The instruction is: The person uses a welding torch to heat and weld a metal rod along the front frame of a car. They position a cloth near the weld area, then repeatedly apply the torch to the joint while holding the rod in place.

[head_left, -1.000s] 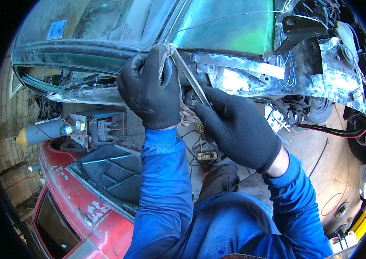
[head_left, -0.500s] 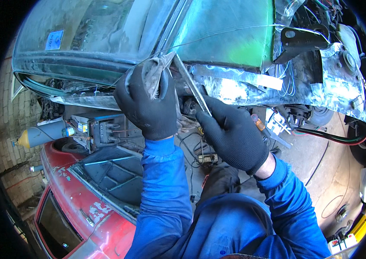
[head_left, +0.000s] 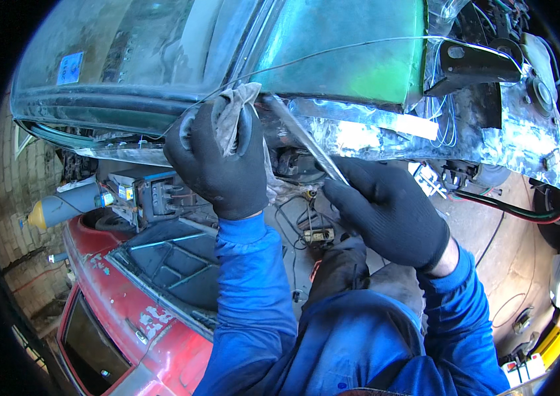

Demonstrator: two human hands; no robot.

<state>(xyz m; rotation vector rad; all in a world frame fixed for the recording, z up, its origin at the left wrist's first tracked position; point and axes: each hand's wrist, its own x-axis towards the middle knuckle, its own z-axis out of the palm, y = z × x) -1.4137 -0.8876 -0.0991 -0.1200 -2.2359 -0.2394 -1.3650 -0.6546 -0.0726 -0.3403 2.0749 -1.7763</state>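
A crumpled grey rag (head_left: pixel 232 119) is bunched in my left hand (head_left: pixel 217 168), which wears a black work glove and has its fingers curled round the cloth. Some of the rag hangs below the hand. My gloved right hand (head_left: pixel 392 214) grips the near end of a long, flat metal file (head_left: pixel 308 142). It slants up and left, its far tip at the car's body beside the rag; whether it touches the metal I cannot tell. Just above both hands is the car, with a dusty window (head_left: pixel 155 46), a green-tinted glass panel (head_left: pixel 352 56) and a bare-metal body edge (head_left: pixel 352 130).
A thin wire (head_left: pixel 319 54) stretches across the glass above the hands. Behind my left arm are a red car (head_left: pixel 122 310), a grey gas cylinder (head_left: pixel 72 203) and a dark machine (head_left: pixel 155 195). Cables and a hose (head_left: pixel 511 210) run near the floor at right.
My right hand has moved right and down toward me, drawing the file with it. The left hand with the rag has shifted slightly left. The view has moved a little too.
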